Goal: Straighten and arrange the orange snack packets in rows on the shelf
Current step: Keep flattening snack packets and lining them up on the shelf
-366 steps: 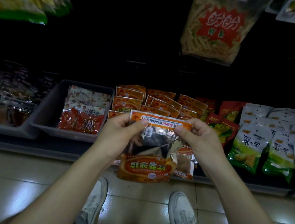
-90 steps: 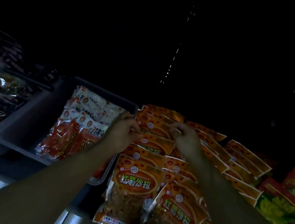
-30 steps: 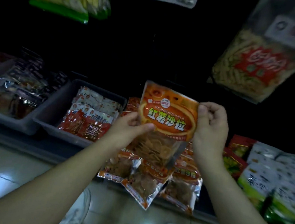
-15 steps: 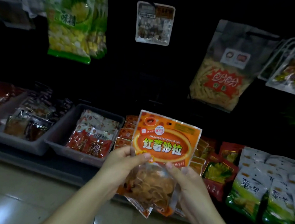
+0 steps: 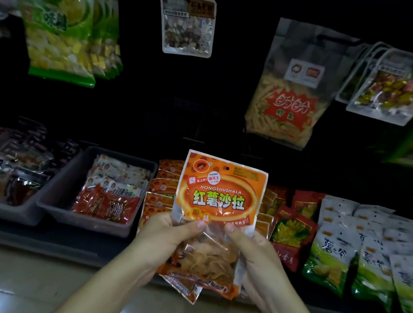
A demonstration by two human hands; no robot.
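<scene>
Dim shop shelf (image 5: 36, 237) at 6 o'clock, grey bin (image 5: 67, 192) at 9, hanging bags (image 5: 284, 93) at 12. Since a second ago my right hand (image 5: 253, 254) has slid off the top corner of the orange snack packet (image 5: 220, 199). It and my left hand (image 5: 165, 236) now grip the lower half, fingers (image 5: 189, 227) curled round it, label upright. I judge it ready for the orange rows (image 5: 161, 190) behind.

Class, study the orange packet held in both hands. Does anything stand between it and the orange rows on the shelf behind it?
Nothing visible does. The left hand and right hand hold the orange packet upright in front of the orange rows; the grey bin lies left of them, the red packets right.
</scene>
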